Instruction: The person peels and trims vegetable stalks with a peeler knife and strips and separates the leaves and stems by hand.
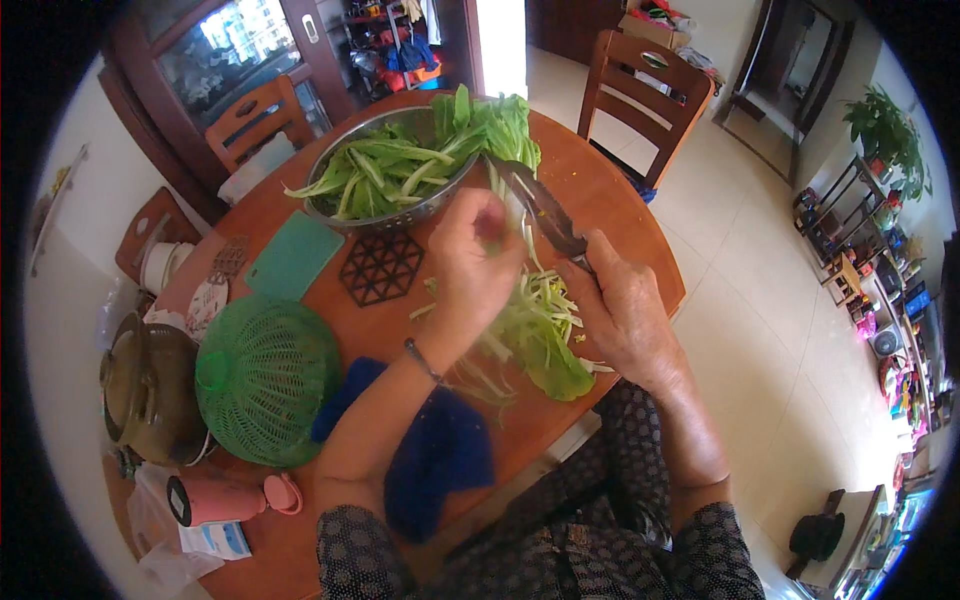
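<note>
My right hand (626, 315) grips the handle of a knife (546, 206), whose dark, stained blade points up and to the left. Close beside the blade is my left hand (476, 262), fingers curled and blurred; whether it pinches a strip of vegetable cannot be made out. Below both hands lies a pile of pale stem strips (551, 296) on the wooden table, with a broad green leaf (559, 367) at its near side. Beyond them, a metal colander (409, 216) holds leafy greens (382, 176). More leaves (510, 131) hang over its right rim.
Left of my hands are a black lattice trivet (381, 268), a teal board (294, 255), a green plastic basket (266, 379) upside down and a lidded pot (161, 390). A blue cloth (442, 457) lies under my left forearm. A pink bottle (225, 501) rests nearby. Wooden chairs (649, 97) surround the table.
</note>
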Demonstrator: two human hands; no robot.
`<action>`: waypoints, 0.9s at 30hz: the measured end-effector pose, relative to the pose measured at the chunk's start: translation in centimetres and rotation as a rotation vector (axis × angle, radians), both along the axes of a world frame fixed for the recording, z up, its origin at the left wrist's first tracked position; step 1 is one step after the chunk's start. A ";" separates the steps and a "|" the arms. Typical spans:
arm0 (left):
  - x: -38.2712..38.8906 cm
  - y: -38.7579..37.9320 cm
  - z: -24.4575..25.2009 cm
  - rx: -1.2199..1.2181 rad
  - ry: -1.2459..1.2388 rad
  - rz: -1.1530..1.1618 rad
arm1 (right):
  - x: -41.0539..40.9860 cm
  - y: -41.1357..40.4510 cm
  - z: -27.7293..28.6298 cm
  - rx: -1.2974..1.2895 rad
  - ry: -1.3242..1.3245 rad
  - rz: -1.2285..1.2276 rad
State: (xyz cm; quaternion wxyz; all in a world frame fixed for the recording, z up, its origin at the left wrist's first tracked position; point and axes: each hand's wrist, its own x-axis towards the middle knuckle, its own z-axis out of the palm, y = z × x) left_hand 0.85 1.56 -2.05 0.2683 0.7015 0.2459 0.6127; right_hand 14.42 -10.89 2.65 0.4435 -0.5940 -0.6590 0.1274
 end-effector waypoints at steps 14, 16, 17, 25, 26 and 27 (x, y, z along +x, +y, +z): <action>-0.1 -0.1 0.1 -0.046 -0.094 -0.085 | -0.3 -0.1 -2.1 -0.058 0.113 0.005; -0.1 -0.1 0.1 -0.014 -0.072 -0.130 | -0.1 -0.3 -2.4 -0.049 0.137 0.002; -0.1 -0.2 0.1 -0.015 -0.070 -0.131 | -0.2 -0.3 -2.2 -0.049 0.138 0.001; 0.1 -0.4 0.1 -0.047 -0.146 -0.123 | -0.3 -0.1 -2.9 0.000 -0.078 -0.054; 0.0 -0.3 -0.1 -0.048 -0.145 -0.122 | -0.4 -0.1 -2.8 0.000 -0.076 -0.053; 0.0 -0.3 -0.2 -0.053 -0.156 -0.131 | -0.5 -0.1 -2.5 0.019 -0.115 -0.064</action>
